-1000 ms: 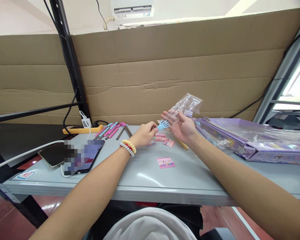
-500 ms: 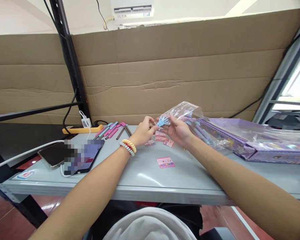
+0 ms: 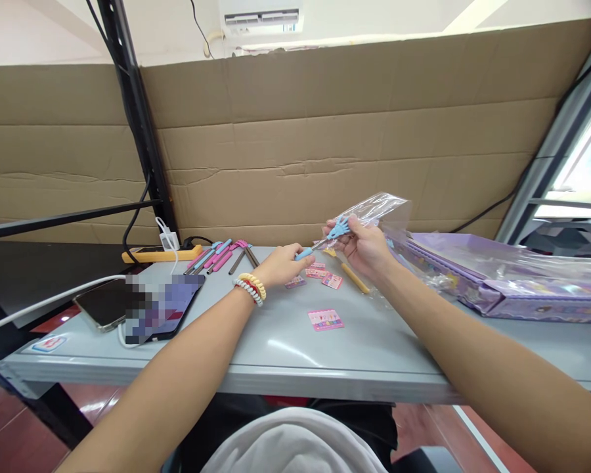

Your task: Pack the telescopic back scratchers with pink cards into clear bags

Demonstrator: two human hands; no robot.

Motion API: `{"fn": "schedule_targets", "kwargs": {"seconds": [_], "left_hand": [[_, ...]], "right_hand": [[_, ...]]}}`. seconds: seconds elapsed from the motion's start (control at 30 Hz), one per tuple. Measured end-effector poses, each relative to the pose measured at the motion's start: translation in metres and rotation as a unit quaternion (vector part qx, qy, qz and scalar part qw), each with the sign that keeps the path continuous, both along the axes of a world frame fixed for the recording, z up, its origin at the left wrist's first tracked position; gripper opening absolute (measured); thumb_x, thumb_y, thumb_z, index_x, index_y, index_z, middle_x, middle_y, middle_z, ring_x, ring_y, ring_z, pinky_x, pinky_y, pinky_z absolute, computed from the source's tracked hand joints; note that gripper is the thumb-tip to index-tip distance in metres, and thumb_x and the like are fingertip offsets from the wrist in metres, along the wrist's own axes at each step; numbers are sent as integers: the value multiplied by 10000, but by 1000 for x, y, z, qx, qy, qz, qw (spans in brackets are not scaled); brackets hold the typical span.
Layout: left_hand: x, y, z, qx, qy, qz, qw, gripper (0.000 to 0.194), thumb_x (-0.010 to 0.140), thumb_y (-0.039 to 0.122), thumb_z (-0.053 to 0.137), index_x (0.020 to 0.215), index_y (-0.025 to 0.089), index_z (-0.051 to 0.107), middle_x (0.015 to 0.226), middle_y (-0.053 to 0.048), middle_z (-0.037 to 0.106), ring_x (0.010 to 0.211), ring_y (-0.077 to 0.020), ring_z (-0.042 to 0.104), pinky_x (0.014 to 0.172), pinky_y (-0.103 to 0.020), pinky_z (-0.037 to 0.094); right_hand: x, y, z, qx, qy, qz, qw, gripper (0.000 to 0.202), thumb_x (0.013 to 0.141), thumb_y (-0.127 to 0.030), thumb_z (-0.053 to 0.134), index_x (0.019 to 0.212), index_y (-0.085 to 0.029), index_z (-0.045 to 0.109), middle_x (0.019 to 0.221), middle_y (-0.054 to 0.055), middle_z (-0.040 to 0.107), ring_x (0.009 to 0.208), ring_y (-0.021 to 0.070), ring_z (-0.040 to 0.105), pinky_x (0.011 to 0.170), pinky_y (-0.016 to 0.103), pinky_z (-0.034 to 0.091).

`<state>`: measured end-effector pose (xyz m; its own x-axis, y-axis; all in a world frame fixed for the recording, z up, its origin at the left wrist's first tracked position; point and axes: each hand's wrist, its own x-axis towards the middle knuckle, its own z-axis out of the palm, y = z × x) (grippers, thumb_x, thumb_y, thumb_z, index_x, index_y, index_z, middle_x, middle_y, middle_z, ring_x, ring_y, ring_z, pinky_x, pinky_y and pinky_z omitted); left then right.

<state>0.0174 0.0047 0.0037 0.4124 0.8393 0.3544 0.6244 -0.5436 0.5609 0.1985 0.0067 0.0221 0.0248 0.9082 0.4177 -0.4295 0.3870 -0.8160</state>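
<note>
My left hand is closed around the blue grip of a back scratcher. A short metal rod runs from the grip up to its blue hand-shaped head. My right hand pinches a clear plastic bag right at that head. Whether the head is still inside the bag is hard to see. Below my right hand, a yellow back scratcher lies on the table. Several small pink cards are on the tabletop, some close by my hands.
At the left back lie several pink and blue back scratchers. Two phones with a white cable rest at the left, near a yellow power strip. A purple box with plastic wrap stands at the right. Cardboard closes off the back.
The blue back scratcher's grip and rod now show between my hands, which have moved apart. My right hand and the bag shifted right and slightly up. The yellow back scratcher has come into view.
</note>
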Motion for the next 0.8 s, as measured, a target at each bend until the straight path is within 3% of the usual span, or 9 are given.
{"fn": "schedule_targets", "kwargs": {"seconds": [0.13,0.37,0.6,0.73,0.8], "left_hand": [[-2,3,-2,42,26,3,999,425,838,554,343,666,192,485,588,6,534,542,-141,475,517,-261,304],[-1,3,-2,102,52,30,993,438,858,540,320,612,198,442,605,-6,524,554,-147,448,517,-265,273],[0,3,-4,106,55,12,993,369,857,501,339,670,204,451,605,0,535,552,-149,471,521,-259,288],[2,1,-5,103,38,25,994,123,794,330,453,835,213,457,650,8,563,556,-155,500,511,-250,303],[3,0,-5,88,29,23,995,165,757,257,470,912,213,438,659,14,573,537,-153,506,500,-247,306]], "right_hand": [[5,0,3,10,-19,1,1000,215,840,-358,567,742,-166,566,798,67,686,764,188,668,658,315,563],[-2,2,-7,4,-69,12,998,212,788,-397,626,771,-190,585,842,50,692,666,166,658,602,311,575],[-4,2,-13,1,-82,32,996,200,811,-370,602,787,-171,599,881,67,691,705,170,666,577,283,572],[-11,-2,-17,-5,-112,82,990,213,797,-371,617,820,-161,594,867,80,691,738,202,675,594,320,572],[-12,-4,-18,-12,-133,96,986,214,787,-370,626,826,-162,597,854,79,693,747,208,674,589,319,568]]}}
